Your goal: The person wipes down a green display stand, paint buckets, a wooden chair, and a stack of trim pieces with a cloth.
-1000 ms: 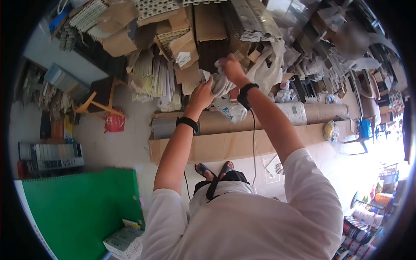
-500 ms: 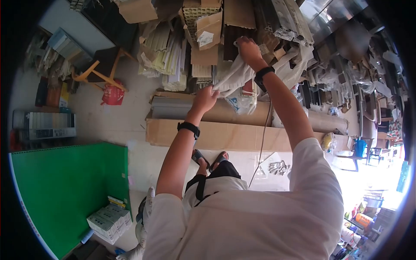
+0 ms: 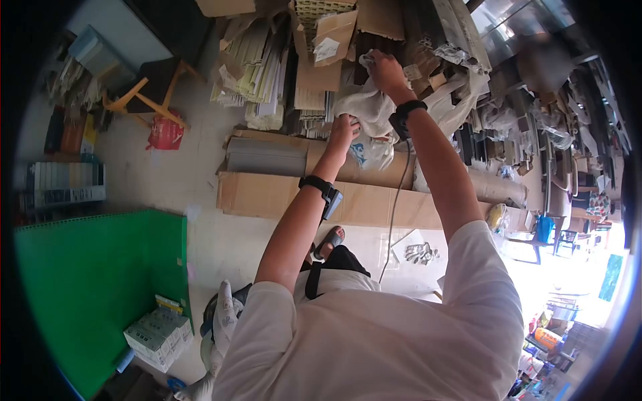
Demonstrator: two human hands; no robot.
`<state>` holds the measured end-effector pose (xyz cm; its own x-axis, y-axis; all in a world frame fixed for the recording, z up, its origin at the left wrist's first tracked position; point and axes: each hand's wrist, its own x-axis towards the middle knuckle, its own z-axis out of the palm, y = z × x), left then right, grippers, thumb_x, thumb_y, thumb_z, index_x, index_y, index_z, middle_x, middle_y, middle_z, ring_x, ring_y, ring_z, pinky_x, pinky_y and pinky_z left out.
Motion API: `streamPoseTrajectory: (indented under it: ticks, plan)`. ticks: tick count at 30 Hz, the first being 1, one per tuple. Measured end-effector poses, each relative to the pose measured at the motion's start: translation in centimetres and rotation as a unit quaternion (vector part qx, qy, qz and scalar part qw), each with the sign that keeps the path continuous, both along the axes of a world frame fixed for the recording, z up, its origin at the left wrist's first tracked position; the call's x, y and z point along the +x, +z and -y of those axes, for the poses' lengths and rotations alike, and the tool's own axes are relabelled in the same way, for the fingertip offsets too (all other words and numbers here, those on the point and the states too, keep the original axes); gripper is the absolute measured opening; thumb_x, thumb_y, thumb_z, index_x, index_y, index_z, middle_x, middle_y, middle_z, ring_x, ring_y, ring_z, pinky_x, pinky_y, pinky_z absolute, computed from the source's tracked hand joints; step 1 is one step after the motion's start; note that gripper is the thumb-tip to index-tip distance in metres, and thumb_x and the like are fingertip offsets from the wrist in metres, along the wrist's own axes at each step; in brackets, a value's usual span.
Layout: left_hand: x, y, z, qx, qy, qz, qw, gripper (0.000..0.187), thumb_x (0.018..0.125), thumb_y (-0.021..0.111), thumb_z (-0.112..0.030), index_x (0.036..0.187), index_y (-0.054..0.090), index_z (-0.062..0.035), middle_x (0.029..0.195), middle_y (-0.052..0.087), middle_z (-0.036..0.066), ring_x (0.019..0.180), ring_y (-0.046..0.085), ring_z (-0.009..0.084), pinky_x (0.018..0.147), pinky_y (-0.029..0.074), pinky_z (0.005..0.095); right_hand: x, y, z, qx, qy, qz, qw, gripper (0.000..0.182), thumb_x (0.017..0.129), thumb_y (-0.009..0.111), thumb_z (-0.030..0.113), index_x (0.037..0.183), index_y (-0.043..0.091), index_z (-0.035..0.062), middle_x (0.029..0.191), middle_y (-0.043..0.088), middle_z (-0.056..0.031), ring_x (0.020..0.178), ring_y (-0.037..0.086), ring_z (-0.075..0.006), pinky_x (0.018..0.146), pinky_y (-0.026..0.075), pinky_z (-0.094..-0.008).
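A crumpled white cloth (image 3: 366,105), thin and soft-looking, hangs between my two hands in front of the stacked strips. My right hand (image 3: 389,75) is closed on its upper end, where a bunched bit sticks out past the fingers. Lower down and to the left, my left hand (image 3: 344,134) has its fingers curled at the cloth's lower left edge. Just under the cloth is a clear plastic bag (image 3: 376,154) with blue print. Bundles of long pale strips (image 3: 264,77) and an opened cardboard box (image 3: 319,73) stand beyond my left hand.
A long cardboard box (image 3: 281,196) and a brown roll (image 3: 321,162) lie across the floor before my feet. Work gloves (image 3: 421,254) rest near a cable (image 3: 394,214). To the left are a chair (image 3: 150,93), a red bag (image 3: 166,132) and a green panel (image 3: 93,267).
The cloth, stretched between my hands before, now hangs slack and bunched. My left hand has moved up and right, closer to the right hand. The view has shifted a little.
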<state>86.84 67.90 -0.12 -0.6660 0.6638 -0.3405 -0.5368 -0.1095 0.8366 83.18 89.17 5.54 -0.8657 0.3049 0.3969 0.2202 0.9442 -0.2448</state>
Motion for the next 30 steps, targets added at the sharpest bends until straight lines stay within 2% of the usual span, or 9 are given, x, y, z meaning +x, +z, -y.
streamPoseTrajectory:
  ticks: [10,14,17,19,22,24,26,29,30]
  plan:
    - [-0.4,-1.8,2.9,-0.014,-0.065,0.056,0.996,0.062,0.102,0.026,-0.046,0.141,0.037,0.0010,0.141,0.050,0.020,0.123,0.055,0.0308,0.102,0.044,0.0426,7.1,2.2,3.6,-0.013,0.114,0.101,0.988,0.024,0.081,0.054,0.000,0.104,0.053,0.0080,0.093,0.065,-0.0222,0.094,0.061,-0.0444,0.081,0.051,-0.0537]
    - [0.1,-1.9,3.1,-0.008,-0.095,0.058,0.994,0.062,0.103,0.026,-0.047,0.141,0.037,0.0008,0.139,0.052,0.019,0.122,0.056,0.0293,0.101,0.045,0.0427,3.7,-0.2,0.6,0.041,0.081,0.082,0.992,0.018,0.083,0.055,0.005,0.101,0.053,0.0074,0.088,0.066,-0.0212,0.093,0.061,-0.0447,0.080,0.051,-0.0534]
    - [1.3,-1.7,4.2,-0.004,-0.120,0.040,0.992,0.059,0.104,0.023,-0.048,0.136,0.042,-0.0019,0.130,0.059,0.017,0.114,0.062,0.0265,0.097,0.046,0.0408,1.0,-0.8,0.4,0.000,-0.035,0.085,0.996,0.018,0.086,0.055,0.007,0.103,0.052,0.0072,0.087,0.066,-0.0205,0.093,0.061,-0.0445,0.080,0.050,-0.0544]
    - [1.5,-0.2,5.7,-0.005,-0.136,0.036,0.990,0.057,0.104,0.022,-0.047,0.133,0.045,-0.0038,0.123,0.063,0.017,0.106,0.065,0.0251,0.094,0.047,0.0401,0.9,-0.1,2.7,0.033,-0.043,0.072,0.996,0.021,0.087,0.054,0.010,0.107,0.052,0.0077,0.091,0.066,-0.0207,0.093,0.061,-0.0443,0.082,0.049,-0.0546]
    - [1.5,-2.3,6.9,-0.034,-0.142,-0.008,0.989,0.053,0.104,0.022,-0.044,0.129,0.049,-0.0057,0.109,0.068,0.015,0.090,0.069,0.0216,0.080,0.052,0.0367,1.0,-3.4,0.9,0.136,-0.001,0.058,0.989,0.025,0.088,0.048,0.008,0.113,0.056,0.0054,0.106,0.061,-0.0210,0.093,0.059,-0.0447,0.084,0.046,-0.0552]
    - [1.8,-2.4,8.6,-0.015,-0.131,-0.059,0.990,0.052,0.104,0.024,-0.042,0.131,0.049,-0.0054,0.106,0.069,0.015,0.085,0.070,0.0200,0.073,0.053,0.0343,1.7,-3.4,0.8,0.147,-0.012,0.108,0.983,0.030,0.086,0.053,0.012,0.115,0.058,0.0047,0.119,0.059,-0.0210,0.100,0.059,-0.0439,0.090,0.047,-0.0507]
    - [2.3,-1.8,11.2,0.002,-0.094,-0.090,0.991,0.052,0.104,0.027,-0.040,0.134,0.048,-0.0033,0.106,0.069,0.016,0.083,0.070,0.0213,0.072,0.054,0.0349,3.2,-3.0,2.2,0.106,0.017,0.027,0.994,0.025,0.079,0.060,0.017,0.102,0.059,0.0064,0.098,0.066,-0.0208,0.095,0.061,-0.0451,0.083,0.049,-0.0540]
    - [2.8,-2.5,14.2,-0.047,-0.064,-0.061,0.995,0.053,0.104,0.027,-0.041,0.132,0.050,-0.0026,0.110,0.067,0.016,0.084,0.070,0.0220,0.071,0.054,0.0350,6.8,-3.4,6.4,0.004,-0.003,0.036,0.999,0.017,0.081,0.056,0.013,0.097,0.058,0.0060,0.091,0.066,-0.0224,0.090,0.062,-0.0460,0.075,0.049,-0.0543]
    - [3.3,-1.8,16.0,-0.067,-0.052,-0.043,0.996,0.054,0.104,0.026,-0.042,0.132,0.050,-0.0035,0.117,0.065,0.018,0.097,0.068,0.0235,0.077,0.053,0.0372,8.2,-4.7,8.1,0.008,0.034,0.016,0.999,0.017,0.082,0.055,0.010,0.098,0.059,0.0058,0.090,0.067,-0.0219,0.089,0.064,-0.0448,0.073,0.049,-0.0530]
